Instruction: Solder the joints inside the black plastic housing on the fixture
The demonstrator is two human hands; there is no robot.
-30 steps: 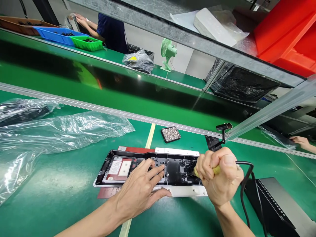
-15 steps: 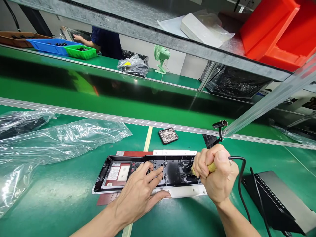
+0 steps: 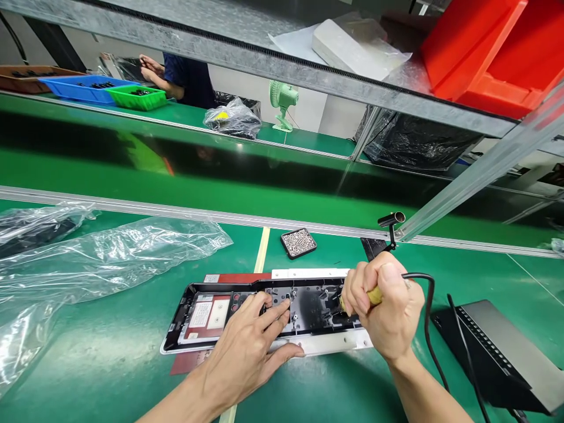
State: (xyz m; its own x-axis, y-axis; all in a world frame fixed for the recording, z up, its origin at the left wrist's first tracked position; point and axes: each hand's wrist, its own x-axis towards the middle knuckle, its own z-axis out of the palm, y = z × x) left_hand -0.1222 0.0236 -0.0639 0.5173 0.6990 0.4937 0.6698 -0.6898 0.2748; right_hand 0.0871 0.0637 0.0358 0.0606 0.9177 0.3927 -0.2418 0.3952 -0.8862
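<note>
A long black plastic housing (image 3: 308, 305) lies on a white fixture (image 3: 326, 344) and a red board (image 3: 184, 363). My left hand (image 3: 251, 329) rests across the middle of the housing. Its fingers are spread over the inside, and the thumb lies along the front white strip. My right hand (image 3: 382, 305) is a fist around the yellow handle (image 3: 374, 295) of a corded tool that looks like a soldering iron. The tool points down and left into the right part of the housing; its tip is hard to make out. Behind the housing sits a small black tray (image 3: 298, 242) of tiny silvery parts.
Clear plastic bags (image 3: 123, 247) spread over the left of the bench. On the right lie a black and grey panel (image 3: 497, 352) and the tool's cord (image 3: 429, 335). A metal shelf (image 3: 247, 56) with a red bin (image 3: 489, 59) hangs overhead. Across the divider works another person (image 3: 187, 79).
Both my hands keep nearly the same places on the housing and tool. The view has shifted slightly. Across the divider, the other person's hands have risen and come together.
</note>
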